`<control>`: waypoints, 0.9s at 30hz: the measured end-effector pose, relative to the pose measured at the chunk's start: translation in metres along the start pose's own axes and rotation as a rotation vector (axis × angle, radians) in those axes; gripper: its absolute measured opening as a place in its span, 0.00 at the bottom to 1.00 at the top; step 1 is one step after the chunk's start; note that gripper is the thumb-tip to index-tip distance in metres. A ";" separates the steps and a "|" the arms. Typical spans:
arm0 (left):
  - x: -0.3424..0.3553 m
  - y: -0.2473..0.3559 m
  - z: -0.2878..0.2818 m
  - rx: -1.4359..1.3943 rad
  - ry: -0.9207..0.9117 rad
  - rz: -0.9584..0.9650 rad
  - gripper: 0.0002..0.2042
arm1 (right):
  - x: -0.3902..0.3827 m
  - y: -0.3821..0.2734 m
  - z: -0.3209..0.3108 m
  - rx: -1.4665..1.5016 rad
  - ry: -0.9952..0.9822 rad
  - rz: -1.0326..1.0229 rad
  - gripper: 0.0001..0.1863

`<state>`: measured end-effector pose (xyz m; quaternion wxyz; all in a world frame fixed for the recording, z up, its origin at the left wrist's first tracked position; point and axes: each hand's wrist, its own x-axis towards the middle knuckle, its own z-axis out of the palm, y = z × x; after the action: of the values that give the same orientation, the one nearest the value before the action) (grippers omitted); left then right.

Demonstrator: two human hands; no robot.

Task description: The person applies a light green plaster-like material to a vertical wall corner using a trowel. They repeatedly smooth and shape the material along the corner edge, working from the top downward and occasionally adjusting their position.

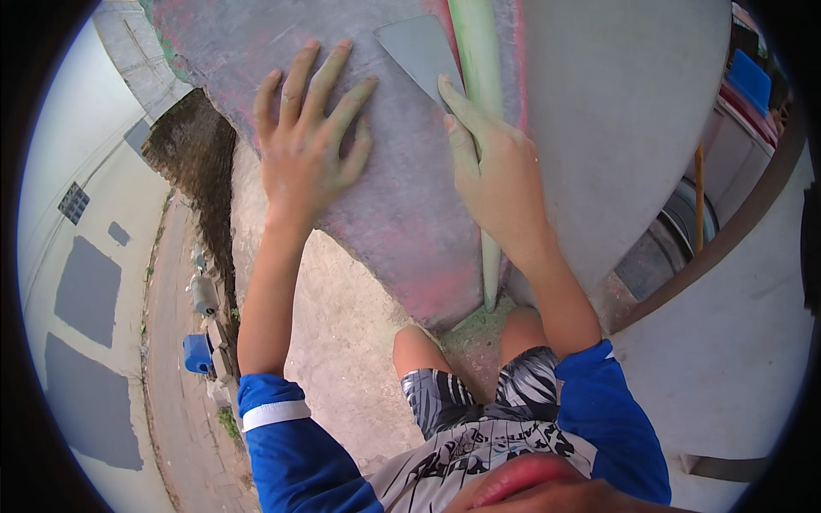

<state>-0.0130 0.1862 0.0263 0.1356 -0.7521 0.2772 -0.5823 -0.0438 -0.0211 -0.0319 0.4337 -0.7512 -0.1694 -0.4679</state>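
My left hand [312, 141] lies flat with its fingers spread on a grey surface [402, 188] marked with worn pink and red patches. In my right hand [500, 175] is a scraper with a wide, flat metal blade [421, 53]. The index finger stretches along the blade, and the handle is hidden inside my grip. The blade rests against the grey surface, its broad edge pointing away and to the left. Just right of the blade a pale green pipe [477, 60] runs down along the surface, passing behind my right hand.
A smooth grey wall [616, 111] rises to the right of the pipe. Beyond it are a blue container [750, 81] and a tyre [676, 218]. On the left, past a rough broken edge [201, 162], a path [184, 402] runs below with a blue bin [197, 353] beside it.
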 end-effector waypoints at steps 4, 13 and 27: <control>0.003 0.001 0.000 -0.004 0.011 -0.002 0.20 | 0.016 -0.006 -0.005 0.037 0.007 -0.009 0.20; 0.004 0.001 -0.004 -0.043 0.017 -0.004 0.18 | 0.010 -0.012 -0.011 0.066 -0.049 0.098 0.20; 0.002 -0.003 -0.008 -0.090 0.007 0.003 0.16 | 0.053 -0.029 -0.018 0.060 -0.037 0.030 0.19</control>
<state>-0.0197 0.1880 0.0317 0.1015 -0.7549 0.3046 -0.5719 -0.0462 -0.0269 0.0313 0.4598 -0.7489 -0.1798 -0.4421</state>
